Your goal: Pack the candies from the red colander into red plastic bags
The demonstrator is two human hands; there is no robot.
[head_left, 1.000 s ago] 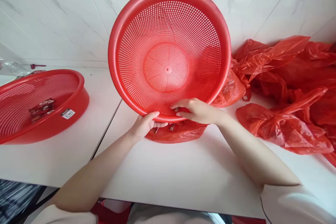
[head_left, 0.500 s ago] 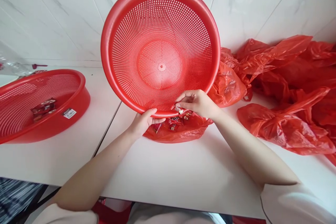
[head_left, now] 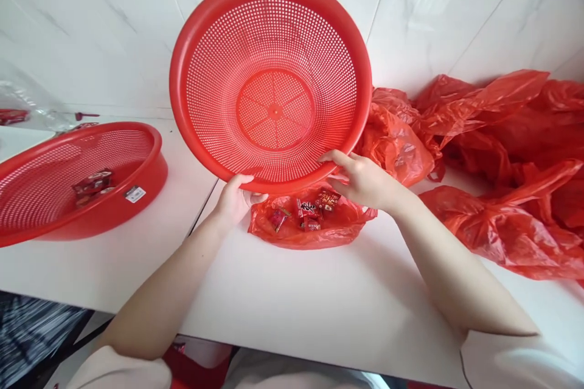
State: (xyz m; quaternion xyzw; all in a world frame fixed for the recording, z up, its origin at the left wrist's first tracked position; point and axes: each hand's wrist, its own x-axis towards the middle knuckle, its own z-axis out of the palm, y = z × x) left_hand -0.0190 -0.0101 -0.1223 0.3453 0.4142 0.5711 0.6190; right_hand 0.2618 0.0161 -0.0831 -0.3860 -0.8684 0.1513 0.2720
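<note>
A large red plastic colander basket (head_left: pixel 275 88) is tipped toward me, showing its perforated inside with nothing lying in it. My left hand (head_left: pixel 233 199) grips the lower left of its rim, thumb over the edge. At the lower right of the rim is my right hand (head_left: pixel 362 181), fingers over the edge and thumb beneath, closed loosely around it. Right below the rim lies an open red plastic bag (head_left: pixel 314 238). Inside it are several small wrapped snack packets (head_left: pixel 308 209), mostly red, partly covered by the basket's edge.
To the left stands a second red basket (head_left: pixel 150 179) with a white label and a few packets (head_left: pixel 93 187) inside. Crumpled red bags (head_left: pixel 497 213) fill the right side of the white table (head_left: pixel 292 298). A tiled wall (head_left: pixel 410 12) rises behind.
My right hand has let go of a red packet at the rim and shifted slightly right. The packets below show more fully. The basket's tilt has changed a little.
</note>
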